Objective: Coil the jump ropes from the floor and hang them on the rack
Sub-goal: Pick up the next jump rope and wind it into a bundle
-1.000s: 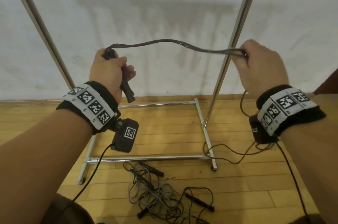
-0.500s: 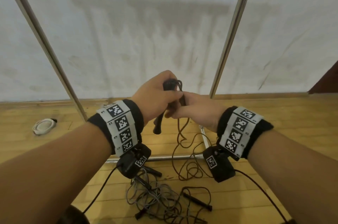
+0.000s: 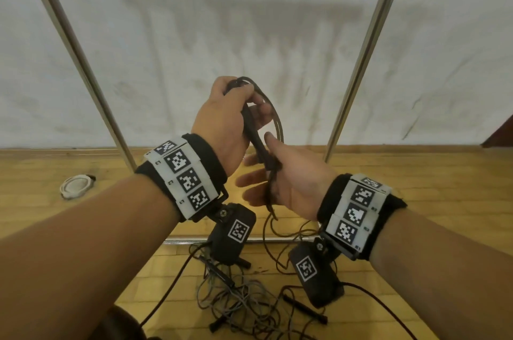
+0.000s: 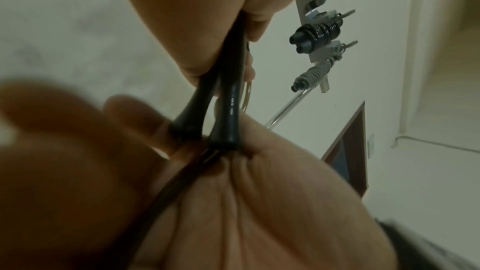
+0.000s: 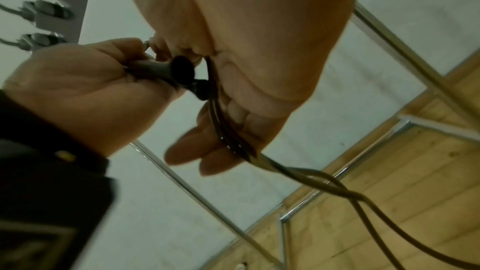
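My left hand is raised in front of the rack and grips both black handles of a dark jump rope, along with a loop that arches over its knuckles. Just below, my right hand meets the handle ends. Its fingers are stretched out, and the rope strands are wedged between the base of its thumb and the palm. From there the rope hangs down to the wooden floor. More ropes lie in a tangled pile at my feet.
The rack's two chrome uprights stand against the white wall, with its base bar on the floor. A black coiled rope and a grey one hang on its hooks. A white round object lies at the left.
A second ago the rope was stretched between hands held wide apart. The hands then came together. Now the left has risen with a loop and the right has dropped below the handles with its fingers spread.
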Demonstrator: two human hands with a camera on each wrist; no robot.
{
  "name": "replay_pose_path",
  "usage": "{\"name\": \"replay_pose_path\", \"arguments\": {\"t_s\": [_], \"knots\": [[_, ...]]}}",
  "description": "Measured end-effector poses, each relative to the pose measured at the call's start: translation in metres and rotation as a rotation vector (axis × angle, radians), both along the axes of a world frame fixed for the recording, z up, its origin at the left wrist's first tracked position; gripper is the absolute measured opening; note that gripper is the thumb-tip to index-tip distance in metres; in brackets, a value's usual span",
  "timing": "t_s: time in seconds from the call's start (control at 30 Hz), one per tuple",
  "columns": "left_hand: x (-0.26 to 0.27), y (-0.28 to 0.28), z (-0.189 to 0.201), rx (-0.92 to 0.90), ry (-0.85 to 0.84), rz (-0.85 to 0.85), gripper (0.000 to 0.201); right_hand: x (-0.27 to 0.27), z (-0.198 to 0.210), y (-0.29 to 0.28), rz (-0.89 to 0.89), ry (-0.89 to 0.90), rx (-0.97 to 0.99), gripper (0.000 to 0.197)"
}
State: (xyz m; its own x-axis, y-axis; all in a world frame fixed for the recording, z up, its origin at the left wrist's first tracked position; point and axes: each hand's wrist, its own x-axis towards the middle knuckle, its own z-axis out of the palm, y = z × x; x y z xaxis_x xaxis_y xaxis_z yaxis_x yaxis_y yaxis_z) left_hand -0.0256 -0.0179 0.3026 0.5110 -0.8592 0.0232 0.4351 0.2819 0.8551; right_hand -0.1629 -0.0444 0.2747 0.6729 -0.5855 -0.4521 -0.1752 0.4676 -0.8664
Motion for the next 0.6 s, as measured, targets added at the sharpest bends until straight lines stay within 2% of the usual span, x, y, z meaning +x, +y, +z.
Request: {"name": "replay_pose_path", "arguments": {"t_s": [0.07,0.13,0.2,0.27,0.37,0.4,0.5,0.6], "knots": [[-0.001,-0.001,0.0,-0.016,0.002,-0.026,0.011,0.003,0.0,0.003,-0.056,-0.085,0.052,0.063],[0.002,-0.001,-0.003,-0.02,-0.096,-0.059,0.011,0.005,0.002,0.002,-0.188,-0.126,0.042,0.051],[0.008,0.001,-0.008,0.015,-0.312,-0.059,0.008,0.003,0.002,-0.005,-0.291,-0.092,-0.072,0.043],[0.018,0.004,-0.012,0.052,-0.502,-0.05,0.002,-0.001,0.003,-0.013,-0.312,-0.009,-0.243,0.041],[0.035,0.01,-0.016,0.185,-0.732,-0.079,0.013,-0.012,0.001,-0.026,-0.29,0.129,-0.504,0.041],[0.04,0.012,-0.017,0.259,-0.867,-0.1,0.017,-0.016,0.0,-0.031,-0.272,0.19,-0.596,0.041],[0.048,0.018,-0.018,0.455,-1.289,-0.258,0.016,-0.024,-0.006,-0.041,-0.194,0.355,-0.854,0.042],[0.034,0.022,-0.016,0.554,-1.526,-0.502,0.019,-0.02,-0.01,-0.041,-0.135,0.467,-1.031,0.037]]}}
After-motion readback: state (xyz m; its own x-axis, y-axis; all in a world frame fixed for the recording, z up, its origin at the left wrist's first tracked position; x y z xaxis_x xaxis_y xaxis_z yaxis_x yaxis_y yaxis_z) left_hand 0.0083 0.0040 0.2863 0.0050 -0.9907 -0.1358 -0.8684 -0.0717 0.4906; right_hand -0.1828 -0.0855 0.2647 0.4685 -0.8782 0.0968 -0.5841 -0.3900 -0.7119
